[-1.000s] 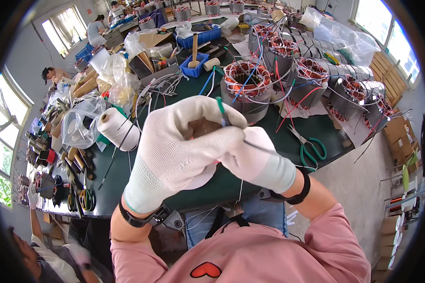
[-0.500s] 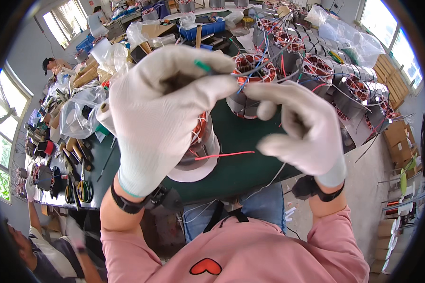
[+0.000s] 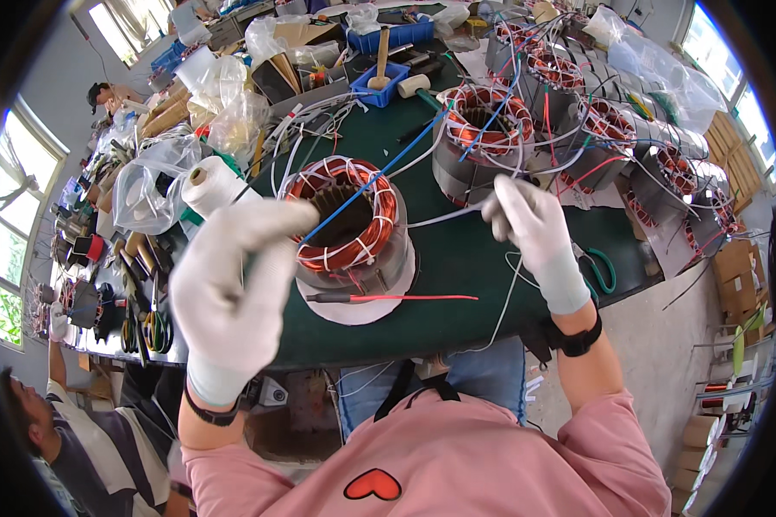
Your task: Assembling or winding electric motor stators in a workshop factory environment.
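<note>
Stator (image 3: 376, 234), standing between left hand (image 3: 240, 280) and right hand (image 3: 530, 237); left hovering nearer, hold impossible to tell; right pinching pale wire (image 3: 447, 215).

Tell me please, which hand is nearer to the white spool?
Left. The left hand is just on the near side of the white spool; the right hand is well to its right, beyond the nearest stator.

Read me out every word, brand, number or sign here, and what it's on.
No text can be read.
Nearest copper-wound stator: no legible marking.
Pink shirt: a red heart, no readable lettering.
Cardboard boxes at right: any print is too small to read.
</note>
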Demonstrator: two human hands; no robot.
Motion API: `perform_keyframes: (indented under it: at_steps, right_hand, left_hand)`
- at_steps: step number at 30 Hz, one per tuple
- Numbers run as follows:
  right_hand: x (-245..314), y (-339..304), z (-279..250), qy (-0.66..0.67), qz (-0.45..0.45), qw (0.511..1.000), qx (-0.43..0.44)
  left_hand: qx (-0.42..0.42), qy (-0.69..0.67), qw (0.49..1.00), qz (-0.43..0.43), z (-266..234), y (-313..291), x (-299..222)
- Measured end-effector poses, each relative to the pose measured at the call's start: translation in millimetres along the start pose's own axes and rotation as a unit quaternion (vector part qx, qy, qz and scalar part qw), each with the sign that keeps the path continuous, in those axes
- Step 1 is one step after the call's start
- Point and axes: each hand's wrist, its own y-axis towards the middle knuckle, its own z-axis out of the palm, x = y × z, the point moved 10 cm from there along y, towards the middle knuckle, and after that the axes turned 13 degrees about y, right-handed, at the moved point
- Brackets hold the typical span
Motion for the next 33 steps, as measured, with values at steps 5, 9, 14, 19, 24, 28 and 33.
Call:
perform_keyframes:
  at_steps: [5, 9, 14, 19, 24, 28, 33]
  right_hand:
    - [83.5, -77.6, 62.6, -0.159, -0.245, 0.945, 0.144]
    - [124.0, -91.6, 124.4, -0.219, -0.457, 0.846, 0.165]
    - [66.9, -23.3, 188.0, -0.559, -0.355, 0.710, 0.241]
    - [117.0, 19.8, 153.9, -0.480, -0.462, 0.732, 0.142]
    - [63.9, 122.5, 64.4, -0.481, -0.219, 0.848, 0.044]
    - [98.0, 61.8, 98.3, -0.402, -0.302, 0.864, -0.003]
    - [137.0, -40.4, 131.6, -0.208, -0.401, 0.887, 0.090]
  left_hand:
    - [-0.072, 0.379, 0.914, 0.124, -6.6, 2.7, 20.2]
    - [0.024, 0.219, 0.974, -0.054, 10.2, 19.7, 93.7]
    - [0.124, -0.019, 0.989, -0.074, 56.4, 43.4, 81.2]
    - [0.027, -0.165, 0.961, -0.221, 7.3, 20.1, 124.3]
    - [-0.062, -0.281, 0.921, -0.264, -10.8, -49.6, 149.5]
    - [-0.132, -0.296, 0.900, -0.290, -28.9, -118.2, 160.8]
    - [-0.151, -0.298, 0.888, -0.316, -31.8, -134.6, 152.0]
